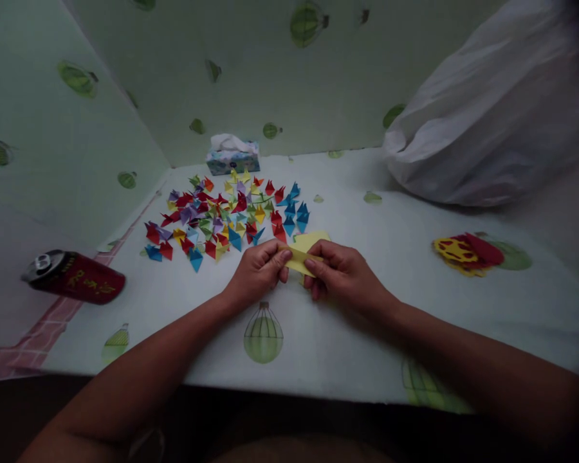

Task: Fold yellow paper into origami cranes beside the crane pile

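Between my hands is a small piece of folded yellow origami paper [299,260], pinched from both sides. My left hand [263,267] grips its left end with thumb and fingers. On the right end, my right hand [340,270] is closed with the thumb on top. Just behind them lies more yellow paper [313,239] on the table, partly covered by my fingers. Beyond my left hand spreads a crowd of folded paper cranes [222,215] in red, blue, yellow, green and purple.
A tissue box [234,161] stands behind the cranes. At the left, a dark red drink can [80,276] is near the pink-tiled edge. A red and yellow item [468,253] lies to the right, below a big white plastic bag [477,122]. Balloon-print covering lines the table and walls.
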Motion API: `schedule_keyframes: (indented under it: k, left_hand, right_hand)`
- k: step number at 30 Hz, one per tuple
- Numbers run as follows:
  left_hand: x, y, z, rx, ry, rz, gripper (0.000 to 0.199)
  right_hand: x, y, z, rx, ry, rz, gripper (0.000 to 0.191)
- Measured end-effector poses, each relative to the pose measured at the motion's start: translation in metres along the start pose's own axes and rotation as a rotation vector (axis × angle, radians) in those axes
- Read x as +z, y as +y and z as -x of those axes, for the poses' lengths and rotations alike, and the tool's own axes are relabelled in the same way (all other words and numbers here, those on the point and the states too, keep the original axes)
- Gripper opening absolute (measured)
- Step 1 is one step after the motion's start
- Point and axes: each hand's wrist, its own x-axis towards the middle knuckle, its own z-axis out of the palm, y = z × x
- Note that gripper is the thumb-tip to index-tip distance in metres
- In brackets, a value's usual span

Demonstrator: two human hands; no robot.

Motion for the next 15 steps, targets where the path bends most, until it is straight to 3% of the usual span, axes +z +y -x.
schedule_keyframes:
  k: [11, 15]
  left_hand:
    - [0.0, -0.0032, 0.0005, 0.031, 0.019, -0.014, 0.034]
    - [-0.0013, -0.005, -0.0017, 0.041, 0.076, 0.011, 0.033]
  right_hand:
    - [0.0026, -0.0034, 0.0015, 0.104, -0.021, -0.081, 0.027]
    - [0.0024, -0.0035, 0.0021, 0.11, -0.006, -0.071, 0.028]
